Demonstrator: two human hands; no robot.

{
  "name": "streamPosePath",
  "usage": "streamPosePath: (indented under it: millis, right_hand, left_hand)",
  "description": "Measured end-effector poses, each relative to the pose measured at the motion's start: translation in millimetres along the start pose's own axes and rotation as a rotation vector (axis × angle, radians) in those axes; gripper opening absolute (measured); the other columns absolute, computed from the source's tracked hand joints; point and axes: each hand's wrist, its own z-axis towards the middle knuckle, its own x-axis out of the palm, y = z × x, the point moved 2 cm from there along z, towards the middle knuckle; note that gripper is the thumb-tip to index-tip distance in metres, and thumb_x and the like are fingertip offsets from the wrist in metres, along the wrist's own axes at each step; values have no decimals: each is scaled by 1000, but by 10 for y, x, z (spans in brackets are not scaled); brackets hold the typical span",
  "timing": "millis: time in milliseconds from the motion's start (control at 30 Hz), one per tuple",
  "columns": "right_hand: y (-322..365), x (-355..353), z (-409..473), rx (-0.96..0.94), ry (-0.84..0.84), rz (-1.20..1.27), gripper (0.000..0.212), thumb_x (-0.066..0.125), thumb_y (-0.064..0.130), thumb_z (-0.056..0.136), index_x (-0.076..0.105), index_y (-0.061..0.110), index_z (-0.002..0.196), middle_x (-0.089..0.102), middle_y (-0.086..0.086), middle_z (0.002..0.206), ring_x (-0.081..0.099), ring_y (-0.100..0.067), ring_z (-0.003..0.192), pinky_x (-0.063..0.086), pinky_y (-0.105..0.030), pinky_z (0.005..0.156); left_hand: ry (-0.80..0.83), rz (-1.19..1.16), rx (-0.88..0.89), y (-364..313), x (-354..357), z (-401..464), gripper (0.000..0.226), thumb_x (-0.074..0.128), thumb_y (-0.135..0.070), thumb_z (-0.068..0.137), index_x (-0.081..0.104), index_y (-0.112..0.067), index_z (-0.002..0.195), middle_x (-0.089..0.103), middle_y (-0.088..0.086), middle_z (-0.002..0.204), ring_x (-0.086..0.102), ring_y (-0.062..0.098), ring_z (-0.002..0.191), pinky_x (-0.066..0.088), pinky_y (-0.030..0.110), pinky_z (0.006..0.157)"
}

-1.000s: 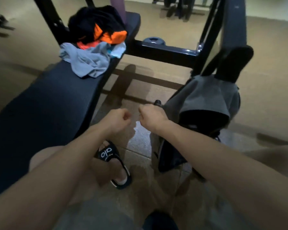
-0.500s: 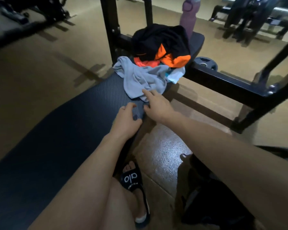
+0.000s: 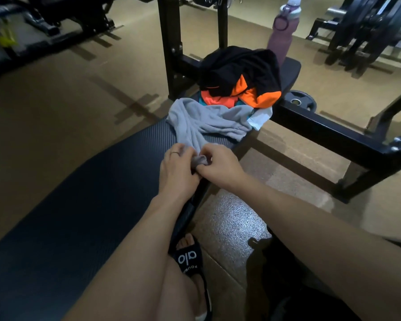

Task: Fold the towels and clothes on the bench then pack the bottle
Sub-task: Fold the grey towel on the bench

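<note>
A crumpled grey towel [image 3: 208, 122] lies on the dark padded bench [image 3: 83, 205]. Its near end is bunched between my two hands. My left hand [image 3: 177, 169] grips that end from the left, and my right hand [image 3: 218, 164] pinches it from the right. Behind the towel lies a heap of black and orange clothing [image 3: 239, 77], with a bit of teal and white cloth under it. A mauve bottle [image 3: 281, 37] with a loop lid stands upright at the bench's far end.
A black steel rack frame [image 3: 329, 133] crosses the floor right of the bench, with a weight plate [image 3: 300, 101] beside it. A dark bag [image 3: 287, 286] sits on the floor at lower right. My sandalled foot [image 3: 190, 260] rests beside the bench.
The view has swung from the bag on the floor toward the bench. Both hands have reached forward to the grey towel and taken hold of its near end.
</note>
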Motion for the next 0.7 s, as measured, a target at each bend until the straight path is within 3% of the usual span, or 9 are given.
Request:
streamPosePath:
  millis: [67, 133, 300, 433, 500, 600, 700]
  right_hand:
    - [89, -106, -176, -59, 18, 12, 22, 63, 36, 70, 60, 20, 85, 61, 4, 77, 56, -21, 81, 46, -36, 69]
    - [187, -189, -323, -80, 85, 55, 22, 68, 27, 75, 55, 17, 90, 58, 4, 77, 55, -19, 76, 44, -36, 65]
    - [371, -304, -585, -161, 141, -87, 17, 64, 12, 78, 55, 16, 92, 53, 1, 92, 53, -20, 88, 46, -38, 73]
    - [478, -410, -695, -87, 61, -121, 7, 55, 6, 81, 53, 11, 77, 51, -2, 82, 50, -26, 81, 35, -35, 63]
    - [555, -468, -721, -64, 29, -157, 9, 54, 6, 82, 54, 13, 78, 56, -4, 85, 53, -28, 82, 38, -35, 64]
    - [691, -534, -752, -91, -9, -218, 7, 54, 8, 83, 60, 13, 82, 59, -4, 85, 55, -27, 80, 41, -34, 63]
    - [796, -593, -767, -90, -51, -100, 9, 54, 12, 83, 62, 14, 83, 62, -4, 80, 58, -25, 78, 43, -35, 62]
  left_hand:
    - [-16, 35, 68, -29, -119, -128, 21, 66, -24, 88, 46, -20, 83, 55, 5, 104, 54, 30, 99, 42, 39, 81]
    - [1, 15, 85, -60, -247, -292, 23, 62, -27, 92, 47, -15, 79, 53, 2, 91, 55, 28, 83, 43, 40, 70]
    - [61, 83, 144, -44, -659, -613, 27, 58, -34, 95, 46, -23, 73, 48, -5, 83, 52, 20, 74, 45, 40, 64]
    - [92, 175, 176, 174, -1112, -809, 38, 64, -26, 93, 37, -26, 66, 45, -7, 71, 48, 16, 64, 31, 33, 53]
    - [45, 245, 117, 307, -1316, -882, 39, 61, -23, 93, 32, -24, 68, 43, -3, 69, 44, 19, 61, 25, 34, 52]
    - [-56, 256, 12, 476, -1545, -950, 23, 57, -13, 93, 40, -15, 77, 48, 4, 73, 51, 28, 66, 32, 36, 55]
    - [-100, 219, -80, 608, -1677, -1009, 15, 53, -10, 93, 42, -11, 84, 52, 9, 78, 49, 26, 66, 32, 36, 54]
